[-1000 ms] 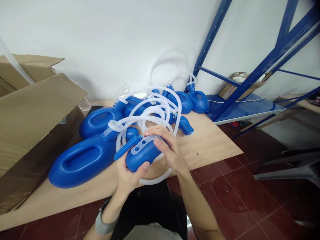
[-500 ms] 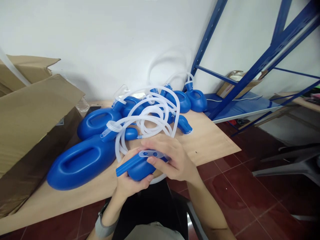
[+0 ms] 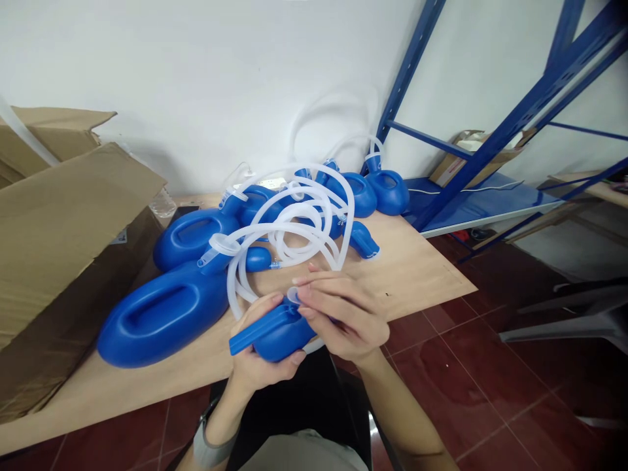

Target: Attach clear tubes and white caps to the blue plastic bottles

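Note:
A blue plastic piece (image 3: 282,339) with a rounded body and a flat, straight tongue rests in my left hand (image 3: 258,363), whose fingers and thumb wrap around it from below and the left. My right hand (image 3: 346,314) is closed in a pinch on a small translucent plastic strap (image 3: 293,294) at the top of the piece. Its rounded end shows beside my fingertips; the rest is hidden behind the fingers. Whether the strap still touches the blue piece I cannot tell. Behind my hands, coils of white corrugated hose (image 3: 307,222) lie on the wooden table (image 3: 417,268).
Several blue plastic bottles with handles, such as the large one (image 3: 164,317) at left, stand around the hose. Another blue spouted piece (image 3: 364,241) lies right of it. An open cardboard box (image 3: 73,216) fills the left side. A blue metal shelf (image 3: 483,203) stands at right.
The translucent strap lay flat across the blue piece with its holes showing; now it is pinched and mostly covered by my right fingers. My left hand keeps its hold on the piece.

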Tool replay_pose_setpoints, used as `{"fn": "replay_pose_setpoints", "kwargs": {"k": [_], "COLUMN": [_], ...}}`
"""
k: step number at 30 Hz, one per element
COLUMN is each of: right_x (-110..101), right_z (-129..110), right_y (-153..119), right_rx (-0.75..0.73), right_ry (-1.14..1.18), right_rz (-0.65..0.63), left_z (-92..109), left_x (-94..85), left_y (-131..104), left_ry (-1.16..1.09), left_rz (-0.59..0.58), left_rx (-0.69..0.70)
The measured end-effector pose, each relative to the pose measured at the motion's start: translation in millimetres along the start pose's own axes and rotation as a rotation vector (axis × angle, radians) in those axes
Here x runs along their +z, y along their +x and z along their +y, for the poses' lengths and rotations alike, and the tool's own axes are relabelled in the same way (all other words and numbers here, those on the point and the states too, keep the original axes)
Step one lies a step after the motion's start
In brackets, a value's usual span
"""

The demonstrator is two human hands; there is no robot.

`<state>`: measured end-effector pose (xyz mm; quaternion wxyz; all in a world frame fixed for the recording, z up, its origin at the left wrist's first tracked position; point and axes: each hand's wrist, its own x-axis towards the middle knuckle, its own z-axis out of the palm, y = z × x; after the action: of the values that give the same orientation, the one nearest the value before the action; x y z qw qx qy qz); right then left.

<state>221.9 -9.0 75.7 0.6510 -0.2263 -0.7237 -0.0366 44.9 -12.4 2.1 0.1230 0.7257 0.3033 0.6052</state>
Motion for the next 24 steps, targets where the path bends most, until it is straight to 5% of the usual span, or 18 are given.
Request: {"fn": "replay_pose_setpoints", "kwargs": {"k": [12, 24], "right_x": [-5, 13], "right_z": [-10, -24], "right_y": [-12, -22], "right_rx": [-0.11, 0.103], "right_ry": [-0.16, -0.209], "right_rz": [-0.072, 0.21], "left_z": [12, 13], "left_x": [2.0, 0.5], "left_y": [-3, -3], "left_ry": [0.117, 0.174], "left_rz": [0.064, 0.045], "left_rx": [0.041, 0.091]}}
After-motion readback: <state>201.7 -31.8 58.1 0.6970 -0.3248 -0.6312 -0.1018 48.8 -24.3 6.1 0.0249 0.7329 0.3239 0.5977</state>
